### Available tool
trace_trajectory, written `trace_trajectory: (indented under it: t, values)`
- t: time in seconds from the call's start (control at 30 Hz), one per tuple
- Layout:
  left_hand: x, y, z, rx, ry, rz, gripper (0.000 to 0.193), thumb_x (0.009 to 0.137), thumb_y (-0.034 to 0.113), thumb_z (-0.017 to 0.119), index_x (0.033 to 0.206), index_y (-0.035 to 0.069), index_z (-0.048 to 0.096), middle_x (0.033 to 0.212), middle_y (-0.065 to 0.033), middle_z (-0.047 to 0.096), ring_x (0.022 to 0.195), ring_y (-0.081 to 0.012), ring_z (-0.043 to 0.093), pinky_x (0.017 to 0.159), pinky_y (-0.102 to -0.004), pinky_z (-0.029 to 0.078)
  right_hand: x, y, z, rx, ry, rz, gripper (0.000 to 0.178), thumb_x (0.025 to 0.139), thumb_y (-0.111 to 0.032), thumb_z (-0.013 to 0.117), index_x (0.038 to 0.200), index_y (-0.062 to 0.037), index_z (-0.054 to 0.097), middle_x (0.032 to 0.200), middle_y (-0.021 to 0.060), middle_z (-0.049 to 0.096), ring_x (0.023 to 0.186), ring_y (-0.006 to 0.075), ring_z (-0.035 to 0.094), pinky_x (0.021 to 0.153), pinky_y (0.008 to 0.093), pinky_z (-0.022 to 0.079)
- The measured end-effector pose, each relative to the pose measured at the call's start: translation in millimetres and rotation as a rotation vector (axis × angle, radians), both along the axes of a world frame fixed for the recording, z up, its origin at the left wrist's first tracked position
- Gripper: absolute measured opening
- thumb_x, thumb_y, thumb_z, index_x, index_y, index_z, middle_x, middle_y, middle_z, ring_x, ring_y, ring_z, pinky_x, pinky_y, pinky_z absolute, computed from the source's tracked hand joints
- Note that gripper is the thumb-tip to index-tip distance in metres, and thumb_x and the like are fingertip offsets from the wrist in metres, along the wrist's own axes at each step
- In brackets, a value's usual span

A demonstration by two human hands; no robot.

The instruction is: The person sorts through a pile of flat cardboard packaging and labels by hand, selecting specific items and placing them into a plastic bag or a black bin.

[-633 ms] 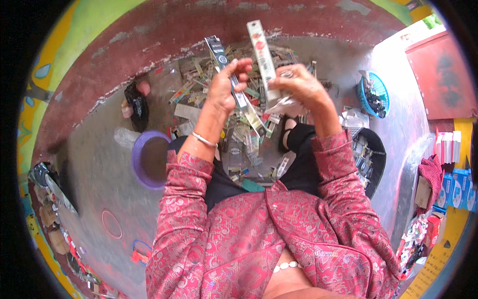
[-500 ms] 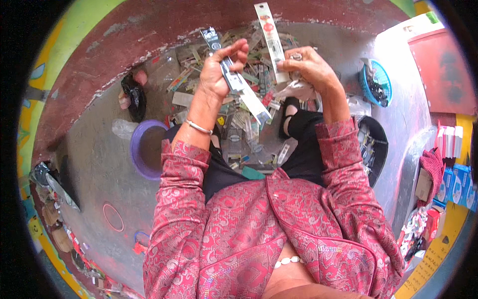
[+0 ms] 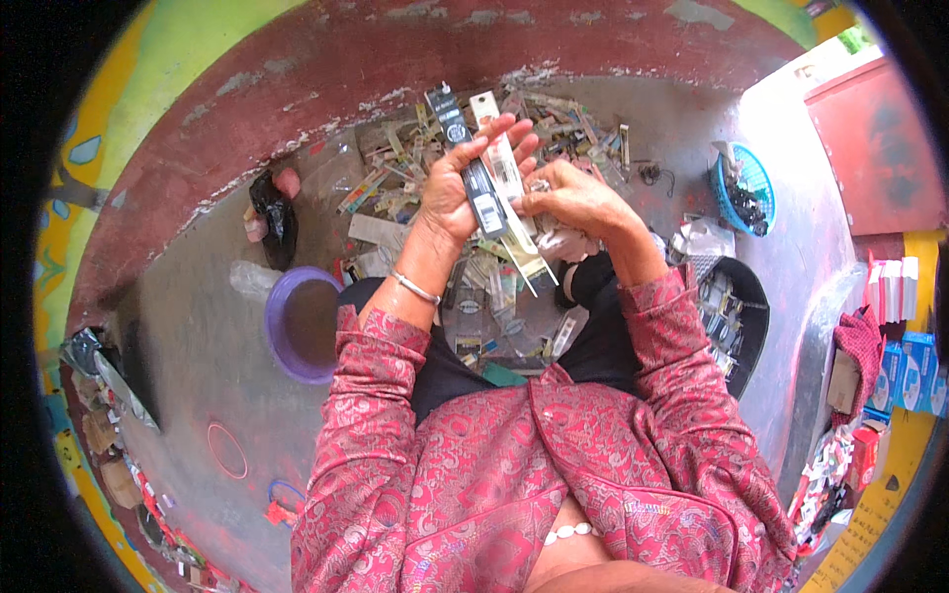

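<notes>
My left hand (image 3: 450, 193) is turned palm up, its thumb across a narrow black printed strip package (image 3: 484, 203). Alongside it in the same hand lies a white printed strip package (image 3: 505, 168), with the fingers behind. Pale strip ends stick out below the palm. My right hand (image 3: 583, 203) is closed, its fingertips at the edge of the white strip. A crumpled whitish cloth or wrapper (image 3: 565, 243) is bunched under its fingers. Beneath both hands, a heap of similar flat strip packages (image 3: 400, 163) covers the floor between my feet and the wall.
At my left stands a purple basin (image 3: 280, 361), with a black plastic bag (image 3: 281, 237) farther off. A black tub of packages (image 3: 756, 326) sits by my right leg. Beyond it is a blue basket (image 3: 725, 188). The dark red wall (image 3: 326, 69) curves along the far side.
The white strip, held in my right hand before, now lies beside the black one in my left. My hands have come together, and the strips are lower in view.
</notes>
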State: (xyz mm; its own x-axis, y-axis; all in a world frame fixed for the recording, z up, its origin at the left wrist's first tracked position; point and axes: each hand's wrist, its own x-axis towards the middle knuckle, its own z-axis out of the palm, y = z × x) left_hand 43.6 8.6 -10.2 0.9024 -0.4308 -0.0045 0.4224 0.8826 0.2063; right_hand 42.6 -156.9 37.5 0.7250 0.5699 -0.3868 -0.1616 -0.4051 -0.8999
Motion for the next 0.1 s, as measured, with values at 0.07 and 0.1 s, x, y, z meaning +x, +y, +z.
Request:
trace_trajectory:
  t: [0.07,0.1]
  values:
    - [0.5,2.6,-3.7,0.28,0.02,0.096,0.039,0.083,0.014,0.051,0.12,0.002,0.046,0.124,-0.0163,0.045,0.113,-0.0315,0.046,0.096,-0.0442,0.038,5.3,-2.0,0.5,-0.157,-0.12,0.086,0.022,0.076,-0.024,0.063,0.07,-0.003,0.062,0.061,-0.0038,0.053,0.057,0.0055,0.045,0.052,0.0245,0.036]
    - [2.1,5.0,-4.3,0.367,0.012,0.123,0.04,0.083,0.017,0.052,0.121,0.005,0.046,0.126,-0.016,0.045,0.113,-0.0321,0.045,0.095,-0.0442,0.038,4.1,-3.2,8.2,-0.209,-0.158,0.054,0.023,0.078,-0.027,0.062,0.071,-0.0052,0.064,0.059,-0.0037,0.053,0.058,0.0053,0.045,0.052,0.0237,0.036]
